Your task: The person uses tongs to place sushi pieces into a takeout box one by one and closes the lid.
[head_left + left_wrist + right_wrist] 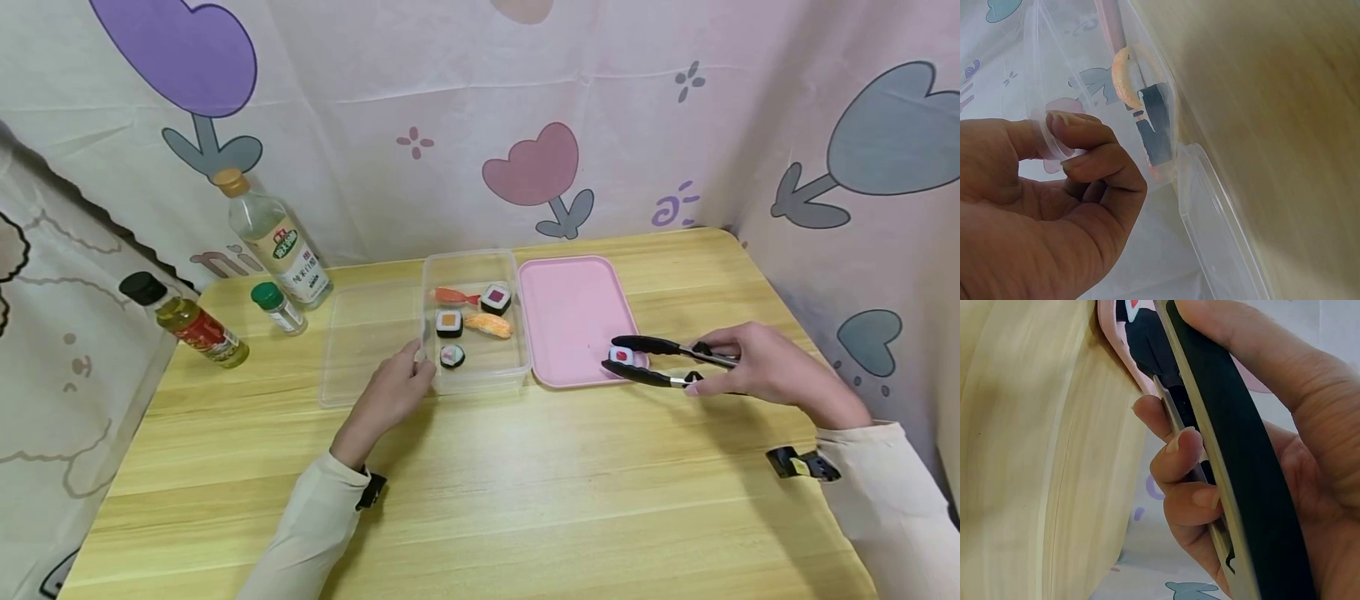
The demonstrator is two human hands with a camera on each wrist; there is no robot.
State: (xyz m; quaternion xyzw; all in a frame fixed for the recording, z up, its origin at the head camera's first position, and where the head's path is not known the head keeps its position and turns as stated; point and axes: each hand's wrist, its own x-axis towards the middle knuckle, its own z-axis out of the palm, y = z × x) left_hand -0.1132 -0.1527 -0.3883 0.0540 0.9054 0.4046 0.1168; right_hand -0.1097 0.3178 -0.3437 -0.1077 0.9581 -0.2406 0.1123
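The right hand squeezed black tongs around a sushi roll at the pink tray's near edge. Only the left wrist view showed the left hand pinching the clear box's rim.

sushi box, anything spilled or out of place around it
Nothing stands out. Five pieces sit inside the clear box, its lid lies flat beside it, one sushi roll is in the tongs over the pink tray.

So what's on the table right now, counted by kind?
Sushi in box: 5
Sushi in tongs: 1
Bottles: 3
Clear box: 1
Clear lid: 1
Pink tray: 1
Tongs: 1
Total: 13
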